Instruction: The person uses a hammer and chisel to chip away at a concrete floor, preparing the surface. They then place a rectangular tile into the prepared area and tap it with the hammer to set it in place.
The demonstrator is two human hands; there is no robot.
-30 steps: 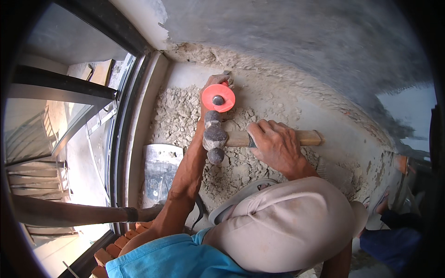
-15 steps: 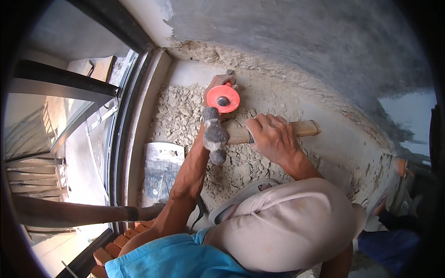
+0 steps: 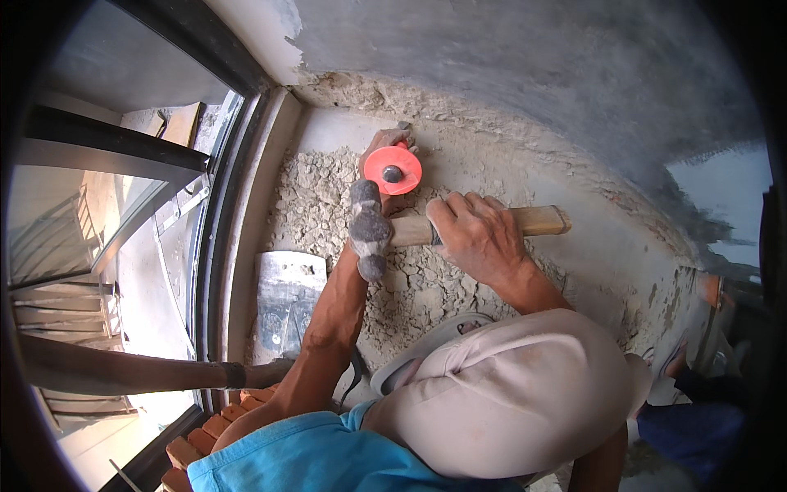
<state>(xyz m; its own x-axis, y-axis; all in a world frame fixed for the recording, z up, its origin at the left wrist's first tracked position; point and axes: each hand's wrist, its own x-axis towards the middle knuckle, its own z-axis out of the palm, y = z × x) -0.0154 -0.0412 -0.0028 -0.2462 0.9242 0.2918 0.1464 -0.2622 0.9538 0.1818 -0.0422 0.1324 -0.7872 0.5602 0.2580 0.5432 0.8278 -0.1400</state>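
My left hand (image 3: 379,146) grips a chisel with a round orange hand guard (image 3: 393,170), its tip set against the broken plaster at the foot of the wall. In my right hand (image 3: 477,238) is the wooden handle (image 3: 537,220) of a club hammer. Its dusty grey head (image 3: 369,231) sits just below the orange guard, over my left wrist. Both forearms reach up from the lower edge, across my knee in beige cloth (image 3: 508,394).
Plaster rubble (image 3: 316,197) covers the floor along the grey wall (image 3: 533,82). A metal shovel blade (image 3: 285,299) lies left of my forearm. A dark window frame (image 3: 215,246) runs along the left. Orange bricks (image 3: 220,426) sit at lower left, a sandal (image 3: 426,348) by my knee.
The hammer has shifted slightly upward and its handle tilted a little. The chisel and my left hand stay at the same spot on the wall base.
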